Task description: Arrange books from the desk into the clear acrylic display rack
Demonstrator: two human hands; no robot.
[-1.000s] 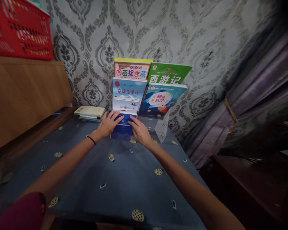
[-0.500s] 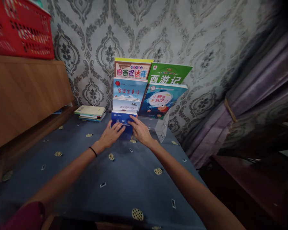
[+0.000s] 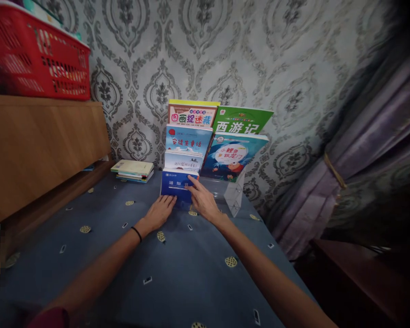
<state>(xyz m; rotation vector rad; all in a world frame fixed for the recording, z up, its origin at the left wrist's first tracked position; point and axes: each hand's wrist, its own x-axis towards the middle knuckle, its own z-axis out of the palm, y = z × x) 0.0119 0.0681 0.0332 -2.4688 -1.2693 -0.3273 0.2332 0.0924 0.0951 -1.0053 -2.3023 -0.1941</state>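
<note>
A blue booklet (image 3: 179, 183) with white lettering stands at the front of a clear stepped display rack (image 3: 235, 197). My right hand (image 3: 205, 200) touches the booklet's right side, its index finger stretched up along the cover and the other fingers partly bent. Low at the booklet's left corner lies my left hand (image 3: 161, 211), fingers extended and flat, thumb hidden. Behind the booklet rise a white book (image 3: 183, 161), a light blue book (image 3: 189, 140) and a brown-and-pink book (image 3: 194, 116). To the right lean a teal fish-story book (image 3: 232, 157) and a green book (image 3: 244, 119).
A small stack of books (image 3: 133, 169) lies left of the rack on the dark blue patterned tablecloth (image 3: 191, 273). Further left, a red basket (image 3: 54, 68) sits on a wooden cabinet (image 3: 44, 150). A tied purple curtain (image 3: 314, 218) hangs at the right.
My left hand has slid down off the booklet's cover to its lower left corner. My right hand stays at its right side. The view has tilted up slightly.
</note>
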